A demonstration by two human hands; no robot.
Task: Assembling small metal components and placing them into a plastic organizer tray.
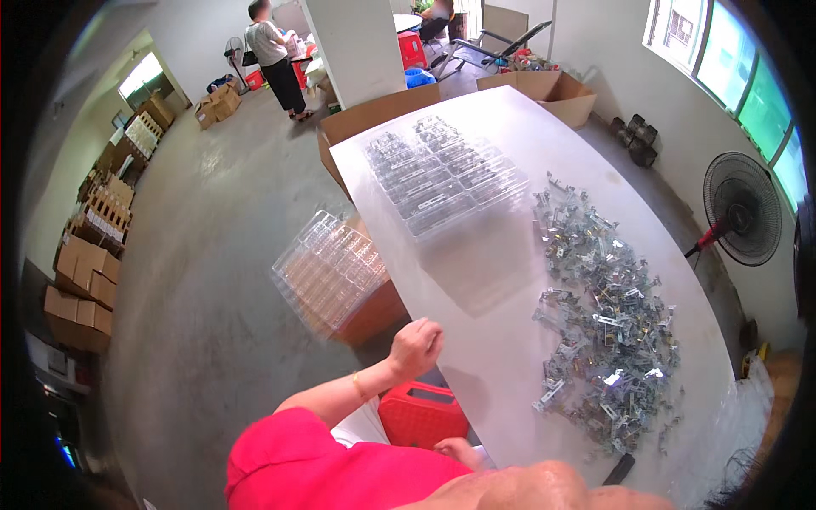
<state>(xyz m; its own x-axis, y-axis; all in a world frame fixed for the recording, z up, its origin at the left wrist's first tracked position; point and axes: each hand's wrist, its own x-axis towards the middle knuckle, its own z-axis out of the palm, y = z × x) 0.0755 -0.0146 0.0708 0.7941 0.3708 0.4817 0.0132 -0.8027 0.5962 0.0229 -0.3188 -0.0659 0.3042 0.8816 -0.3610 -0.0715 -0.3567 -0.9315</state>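
My left hand (416, 347) is raised at the table's left edge, its fingers curled closed; whatever may be inside them is hidden. A yellow bracelet circles that wrist. My right arm (544, 489) crosses the lower edge of the picture, and its hand does not show. A large loose heap of small metal clips or brackets (616, 319) covers the right side of the white table (476, 340). Farther off on the table sits a stack of clear plastic trays (446, 183), with rows of metal parts in the compartments. By the lower edge lies a black handle-like piece (620, 469).
Clear compartment trays (336, 272) rest over a cardboard box beside the table's left edge. A red plastic stool (421, 416) stands close to my left arm. A black fan (739, 208) is at the right. One person (272, 59) stands far back; another sits near open cartons.
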